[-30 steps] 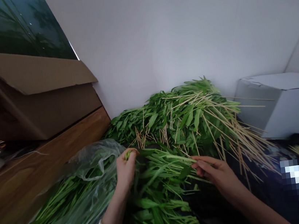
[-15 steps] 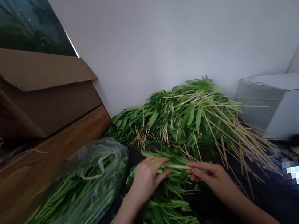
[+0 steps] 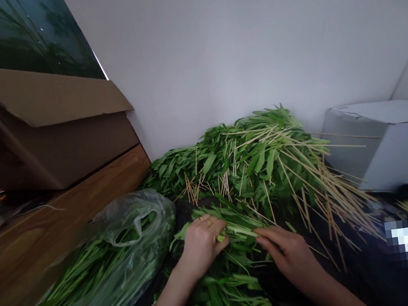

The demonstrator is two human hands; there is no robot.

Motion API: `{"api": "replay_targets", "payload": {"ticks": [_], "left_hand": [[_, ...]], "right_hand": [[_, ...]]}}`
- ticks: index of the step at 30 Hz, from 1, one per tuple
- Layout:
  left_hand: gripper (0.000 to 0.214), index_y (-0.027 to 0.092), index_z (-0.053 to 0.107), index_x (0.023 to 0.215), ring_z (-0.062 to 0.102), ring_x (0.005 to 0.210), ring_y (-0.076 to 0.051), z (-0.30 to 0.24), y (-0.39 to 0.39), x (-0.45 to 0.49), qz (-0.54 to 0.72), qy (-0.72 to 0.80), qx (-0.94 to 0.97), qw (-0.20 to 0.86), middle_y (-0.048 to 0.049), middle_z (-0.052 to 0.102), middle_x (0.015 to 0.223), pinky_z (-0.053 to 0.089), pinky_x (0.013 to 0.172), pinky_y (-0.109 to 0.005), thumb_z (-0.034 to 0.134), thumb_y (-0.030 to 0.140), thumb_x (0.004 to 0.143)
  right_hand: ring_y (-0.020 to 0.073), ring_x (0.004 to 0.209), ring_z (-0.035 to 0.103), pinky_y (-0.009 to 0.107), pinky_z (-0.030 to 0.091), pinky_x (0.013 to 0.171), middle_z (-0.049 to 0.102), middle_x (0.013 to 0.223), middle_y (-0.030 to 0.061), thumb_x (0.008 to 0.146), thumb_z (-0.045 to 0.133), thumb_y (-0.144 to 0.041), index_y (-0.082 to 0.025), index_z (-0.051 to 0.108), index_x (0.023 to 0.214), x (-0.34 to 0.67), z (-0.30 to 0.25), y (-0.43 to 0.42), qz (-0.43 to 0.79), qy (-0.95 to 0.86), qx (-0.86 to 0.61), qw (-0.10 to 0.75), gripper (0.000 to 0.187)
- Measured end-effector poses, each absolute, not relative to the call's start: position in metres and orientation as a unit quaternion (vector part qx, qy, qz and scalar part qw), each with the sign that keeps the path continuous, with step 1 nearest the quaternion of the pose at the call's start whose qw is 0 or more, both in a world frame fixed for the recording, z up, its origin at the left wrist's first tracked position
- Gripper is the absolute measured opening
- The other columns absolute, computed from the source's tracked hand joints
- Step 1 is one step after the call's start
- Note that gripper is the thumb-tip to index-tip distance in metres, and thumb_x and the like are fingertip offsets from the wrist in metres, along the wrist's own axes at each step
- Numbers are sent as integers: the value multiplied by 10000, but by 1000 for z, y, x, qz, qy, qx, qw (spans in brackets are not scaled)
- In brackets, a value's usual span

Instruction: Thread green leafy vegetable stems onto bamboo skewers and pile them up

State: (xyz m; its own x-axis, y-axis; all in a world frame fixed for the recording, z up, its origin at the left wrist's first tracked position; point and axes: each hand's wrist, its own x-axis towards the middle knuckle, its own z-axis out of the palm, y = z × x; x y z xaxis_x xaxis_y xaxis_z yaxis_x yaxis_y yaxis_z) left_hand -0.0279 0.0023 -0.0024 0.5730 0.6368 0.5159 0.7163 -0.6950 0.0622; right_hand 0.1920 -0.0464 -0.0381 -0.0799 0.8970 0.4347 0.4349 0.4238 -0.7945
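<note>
Leafy stalks [image 3: 238,228] lay bunched over a loose heap of greens [image 3: 225,290], nearest the camera. The left hand [image 3: 201,243] curled shut around them, and the right hand [image 3: 288,254], fingers nearly closed, pinched their ends. Just left sat a plastic bag [image 3: 124,233] of greens. Beyond rose a pile of skewered greens [image 3: 261,160], between a cardboard box [image 3: 54,127] and a white box [image 3: 387,144].

— What do we have around us?
— We face a plain white wall [image 3: 231,44], softly and evenly lit. At our left, a wooden bench [image 3: 65,211] carries an open cardboard box [image 3: 54,127], with a dark glossy panel [image 3: 16,37] above it. A white box [image 3: 394,143] stands at our right.
</note>
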Motion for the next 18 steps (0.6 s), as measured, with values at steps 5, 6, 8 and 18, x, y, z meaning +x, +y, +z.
{"api": "replay_targets", "payload": {"ticks": [5,6,8,18], "left_hand": [[140,195,668,764,625,695,-173,-3,5,-21,-362,-439,-820,-58,-26,686,724,461,676,-270,540,138,772],[139,194,668,753,619,670,-165,-2,8,-23,-384,-454,-798,-94,-20,686,715,462,659,-263,536,153,767],[144,182,663,739,600,618,-154,2,14,-31,-441,-492,-733,-162,-9,679,681,463,614,-249,520,194,756],[231,193,625,827,561,861,-186,22,24,-63,-550,-500,-669,-24,-35,612,846,433,802,-296,437,307,899]], "right_hand": [[200,684,638,307,478,650,705,811,43,878,533,-337,-259,716,941,187,-33,-47,242,-685,-490,483,208],[198,669,633,304,473,636,700,791,41,876,534,-349,-258,716,933,187,-33,-47,248,-678,-495,483,212],[196,638,621,300,465,613,684,743,38,869,536,-383,-253,718,912,192,-35,-46,263,-662,-509,483,228],[175,553,576,279,425,567,616,606,1,869,515,-442,-226,689,918,199,-37,-42,276,-629,-545,481,282]]}}
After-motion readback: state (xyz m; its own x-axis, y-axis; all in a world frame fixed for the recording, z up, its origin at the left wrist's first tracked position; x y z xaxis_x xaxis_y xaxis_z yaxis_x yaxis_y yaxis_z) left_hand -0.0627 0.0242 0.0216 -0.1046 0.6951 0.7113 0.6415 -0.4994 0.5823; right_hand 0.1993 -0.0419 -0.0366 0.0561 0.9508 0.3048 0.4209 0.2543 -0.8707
